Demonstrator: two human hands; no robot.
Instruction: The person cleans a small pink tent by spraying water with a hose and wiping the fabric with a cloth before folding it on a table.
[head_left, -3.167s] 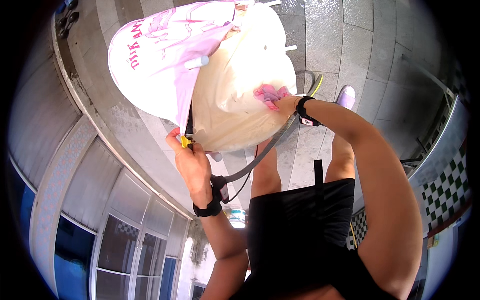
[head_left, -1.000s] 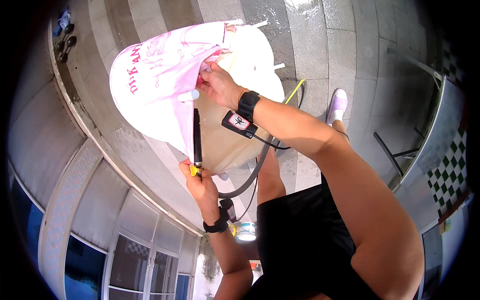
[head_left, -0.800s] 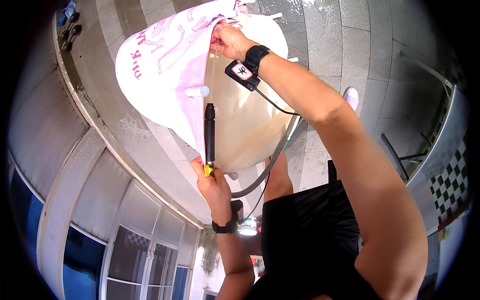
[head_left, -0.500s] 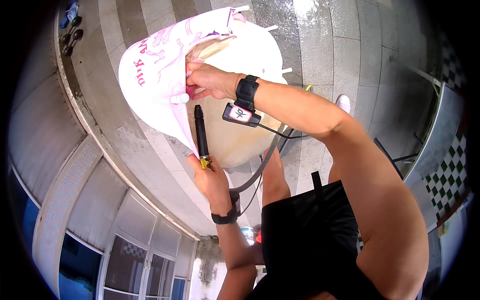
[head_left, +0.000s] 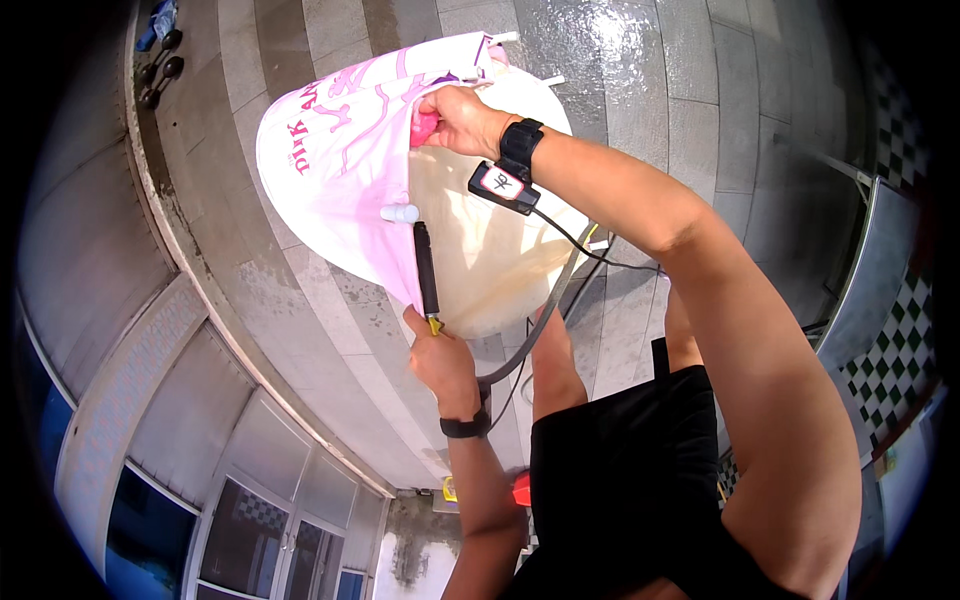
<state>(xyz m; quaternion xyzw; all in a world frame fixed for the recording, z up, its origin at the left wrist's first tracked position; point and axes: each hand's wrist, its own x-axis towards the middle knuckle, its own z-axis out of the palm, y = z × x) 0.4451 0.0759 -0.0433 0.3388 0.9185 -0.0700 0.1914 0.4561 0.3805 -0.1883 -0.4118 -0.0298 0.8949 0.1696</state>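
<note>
A large rounded cream thing (head_left: 485, 230) with white pegs around its edge stands before me, partly covered by pink-and-white printed fabric (head_left: 340, 190). My left hand (head_left: 443, 370) is closed around the yellow-fitted base of a black hose nozzle (head_left: 427, 268); its thumb lies at the fabric's near corner. Up along the fabric's edge, my right hand (head_left: 462, 120) is closed on a bright pink thing (head_left: 424, 127), whose kind I cannot make out. One white peg (head_left: 400, 213) sticks out beside the nozzle's tip.
A grey hose (head_left: 525, 345) curves from my left wrist past the cream thing. Wet grey paving tiles (head_left: 640, 80) lie beneath. Along the left runs a wall with glazed doors (head_left: 270, 520). Dark round-ended objects (head_left: 163, 68) lie at the far left; a metal-framed table (head_left: 865, 270) stands at right.
My right hand has moved up and to the right along the fabric's edge, showing more of the pink thing. My left hand and the nozzle sit slightly lower and further right.
</note>
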